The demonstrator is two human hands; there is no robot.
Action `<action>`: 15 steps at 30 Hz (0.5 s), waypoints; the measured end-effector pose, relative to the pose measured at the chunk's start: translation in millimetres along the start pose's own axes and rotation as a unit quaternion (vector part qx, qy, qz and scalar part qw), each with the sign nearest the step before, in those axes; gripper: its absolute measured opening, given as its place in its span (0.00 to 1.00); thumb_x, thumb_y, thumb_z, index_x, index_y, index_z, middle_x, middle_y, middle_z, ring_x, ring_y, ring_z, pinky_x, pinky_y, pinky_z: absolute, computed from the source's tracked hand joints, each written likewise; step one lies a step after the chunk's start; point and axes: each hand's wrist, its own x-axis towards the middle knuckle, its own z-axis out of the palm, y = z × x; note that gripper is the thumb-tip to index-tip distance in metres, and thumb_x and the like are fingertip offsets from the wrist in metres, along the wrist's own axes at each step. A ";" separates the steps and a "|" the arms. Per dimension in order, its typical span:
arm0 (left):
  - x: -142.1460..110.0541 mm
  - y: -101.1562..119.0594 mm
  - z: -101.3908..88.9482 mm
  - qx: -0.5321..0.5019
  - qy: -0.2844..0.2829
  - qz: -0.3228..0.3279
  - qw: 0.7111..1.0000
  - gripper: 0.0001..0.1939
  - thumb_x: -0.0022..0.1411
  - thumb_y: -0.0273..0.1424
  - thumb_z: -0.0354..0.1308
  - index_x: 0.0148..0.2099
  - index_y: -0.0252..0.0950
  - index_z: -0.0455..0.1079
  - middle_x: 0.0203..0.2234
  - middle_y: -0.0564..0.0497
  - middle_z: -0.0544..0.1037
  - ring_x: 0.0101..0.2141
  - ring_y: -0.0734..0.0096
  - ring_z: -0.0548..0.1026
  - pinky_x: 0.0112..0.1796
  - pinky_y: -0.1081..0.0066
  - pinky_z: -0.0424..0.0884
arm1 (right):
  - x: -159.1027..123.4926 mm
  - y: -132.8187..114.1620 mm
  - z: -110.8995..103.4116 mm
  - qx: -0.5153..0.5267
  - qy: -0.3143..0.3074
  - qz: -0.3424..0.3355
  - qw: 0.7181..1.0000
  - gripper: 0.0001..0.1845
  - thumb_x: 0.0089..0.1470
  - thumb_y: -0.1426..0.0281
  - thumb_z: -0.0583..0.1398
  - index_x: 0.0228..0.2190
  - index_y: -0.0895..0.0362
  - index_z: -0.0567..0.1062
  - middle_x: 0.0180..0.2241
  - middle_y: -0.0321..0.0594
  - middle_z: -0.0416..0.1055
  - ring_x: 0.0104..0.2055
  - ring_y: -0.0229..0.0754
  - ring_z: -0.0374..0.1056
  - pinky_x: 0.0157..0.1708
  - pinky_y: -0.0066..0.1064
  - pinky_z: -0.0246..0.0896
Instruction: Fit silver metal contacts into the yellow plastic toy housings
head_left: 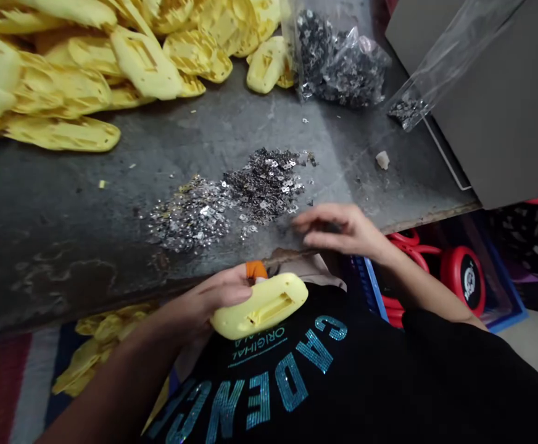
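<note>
My left hand (225,293) is closed around a yellow plastic shell (269,305), with an orange wrap on one finger. The shell has a rectangular slot and is held in front of my black shirt, just below the bench edge. Over that edge, my right hand (336,228) has its thumb and fingers apart, the fingertips blurred by motion; I see nothing between them. Close to its fingertips lies a pile of small dark metal pieces (266,185). A shinier pile of small metal pieces (192,216) adjoins it on the left.
Many yellow shells (60,83) are heaped at the back left of the grey bench (158,135). Clear bags (343,61) of metal pieces lie at the back. A grey box (495,98) stands right. Below, a blue crate (504,308) holds red-and-black parts.
</note>
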 end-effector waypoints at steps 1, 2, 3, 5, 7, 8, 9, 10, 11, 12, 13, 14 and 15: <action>-3.1 -1.3 -3.5 -0.011 -0.012 -0.002 1.000 0.24 0.61 0.46 0.75 0.51 0.37 0.79 0.40 0.44 0.86 0.35 0.62 0.83 0.34 0.73 0.77 | 1.9 7.3 -9.8 -0.080 0.076 -0.010 0.994 0.11 0.67 0.63 0.70 0.48 0.54 0.86 0.43 0.39 0.85 0.45 0.41 0.78 0.48 0.33 0.70; -7.0 -2.5 -7.0 -0.013 -0.021 -0.002 1.000 0.24 0.59 0.46 0.75 0.51 0.37 0.79 0.40 0.44 0.85 0.35 0.62 0.83 0.33 0.73 0.76 | 4.5 14.6 -19.7 -0.160 0.136 -0.016 0.978 0.07 0.67 0.65 0.68 0.44 0.54 0.86 0.41 0.39 0.84 0.44 0.42 0.77 0.47 0.34 0.68; -11.5 -3.4 -10.1 0.003 -0.030 0.005 1.000 0.24 0.59 0.48 0.75 0.50 0.37 0.79 0.40 0.44 0.85 0.35 0.61 0.83 0.33 0.73 0.76 | 8.1 21.1 -29.0 -0.227 0.170 -0.013 0.959 0.06 0.67 0.68 0.67 0.41 0.54 0.86 0.39 0.39 0.83 0.42 0.42 0.76 0.46 0.35 0.66; -22.0 -3.4 -14.4 0.060 -0.048 0.006 0.997 0.24 0.63 0.51 0.72 0.50 0.38 0.82 0.41 0.43 0.86 0.37 0.60 0.83 0.35 0.72 0.77 | 17.3 30.8 -43.7 -0.325 0.183 0.002 0.928 0.06 0.65 0.70 0.66 0.40 0.53 0.85 0.37 0.39 0.81 0.41 0.44 0.74 0.46 0.37 0.64; -33.1 -1.7 -16.0 0.127 -0.047 -0.012 0.991 0.25 0.67 0.53 0.68 0.55 0.41 0.84 0.46 0.43 0.87 0.42 0.55 0.84 0.40 0.69 0.80 | 28.0 35.4 -52.2 -0.383 0.164 0.016 0.909 0.06 0.65 0.70 0.66 0.40 0.52 0.85 0.38 0.39 0.80 0.41 0.45 0.74 0.48 0.39 0.63; -38.0 -0.5 -16.4 0.160 -0.041 -0.018 0.986 0.26 0.69 0.53 0.67 0.60 0.43 0.84 0.50 0.43 0.87 0.47 0.52 0.85 0.44 0.67 0.81 | 33.5 36.3 -54.8 -0.399 0.155 0.021 0.903 0.06 0.65 0.70 0.66 0.41 0.52 0.85 0.38 0.39 0.81 0.41 0.45 0.74 0.49 0.40 0.62; -42.1 0.5 -17.2 0.194 -0.033 -0.016 0.980 0.27 0.69 0.52 0.68 0.64 0.45 0.82 0.54 0.43 0.87 0.52 0.49 0.84 0.49 0.65 0.81 | 38.7 36.7 -56.8 -0.407 0.150 0.023 0.901 0.06 0.65 0.70 0.66 0.41 0.52 0.85 0.39 0.39 0.81 0.41 0.45 0.74 0.49 0.40 0.62; -45.2 1.1 -18.6 0.229 -0.023 -0.006 0.973 0.29 0.68 0.50 0.69 0.67 0.47 0.81 0.56 0.44 0.86 0.55 0.48 0.83 0.51 0.65 0.80 | 43.6 36.9 -58.8 -0.410 0.148 0.026 0.899 0.07 0.64 0.71 0.65 0.42 0.52 0.85 0.40 0.39 0.81 0.41 0.45 0.74 0.49 0.40 0.63; -47.2 1.0 -20.8 0.263 -0.020 0.010 0.964 0.30 0.66 0.49 0.70 0.67 0.48 0.81 0.57 0.44 0.85 0.55 0.48 0.83 0.50 0.66 0.80 | 48.3 37.2 -60.8 -0.411 0.149 0.030 0.899 0.07 0.64 0.71 0.65 0.42 0.52 0.84 0.40 0.40 0.81 0.40 0.45 0.74 0.48 0.39 0.63; -48.0 0.2 -23.8 0.288 -0.021 0.028 0.957 0.30 0.65 0.48 0.72 0.67 0.48 0.82 0.57 0.44 0.85 0.53 0.49 0.83 0.48 0.68 0.81 | 52.8 37.6 -63.1 -0.412 0.151 0.035 0.898 0.08 0.64 0.71 0.65 0.43 0.52 0.84 0.41 0.40 0.81 0.40 0.46 0.74 0.48 0.39 0.64; -47.8 -1.4 -27.2 0.297 -0.023 0.046 0.953 0.31 0.63 0.46 0.73 0.66 0.47 0.82 0.57 0.44 0.85 0.50 0.51 0.84 0.45 0.69 0.81 | 57.2 38.3 -65.5 -0.416 0.151 0.042 0.896 0.08 0.64 0.72 0.65 0.44 0.53 0.83 0.42 0.41 0.82 0.41 0.46 0.74 0.48 0.39 0.64; -46.9 -3.7 -30.6 0.288 -0.019 0.063 0.955 0.31 0.62 0.44 0.73 0.66 0.47 0.82 0.57 0.44 0.85 0.46 0.53 0.85 0.42 0.70 0.82 | 61.6 39.2 -67.7 -0.421 0.150 0.050 0.893 0.08 0.63 0.71 0.65 0.44 0.53 0.83 0.43 0.42 0.82 0.41 0.46 0.74 0.48 0.40 0.65; -45.4 -6.5 -33.3 0.263 -0.008 0.076 0.962 0.31 0.62 0.43 0.73 0.66 0.46 0.82 0.57 0.43 0.86 0.44 0.53 0.85 0.40 0.70 0.82 | 65.9 40.3 -69.7 -0.428 0.145 0.058 0.890 0.08 0.63 0.71 0.66 0.44 0.53 0.83 0.43 0.43 0.82 0.41 0.47 0.75 0.48 0.40 0.65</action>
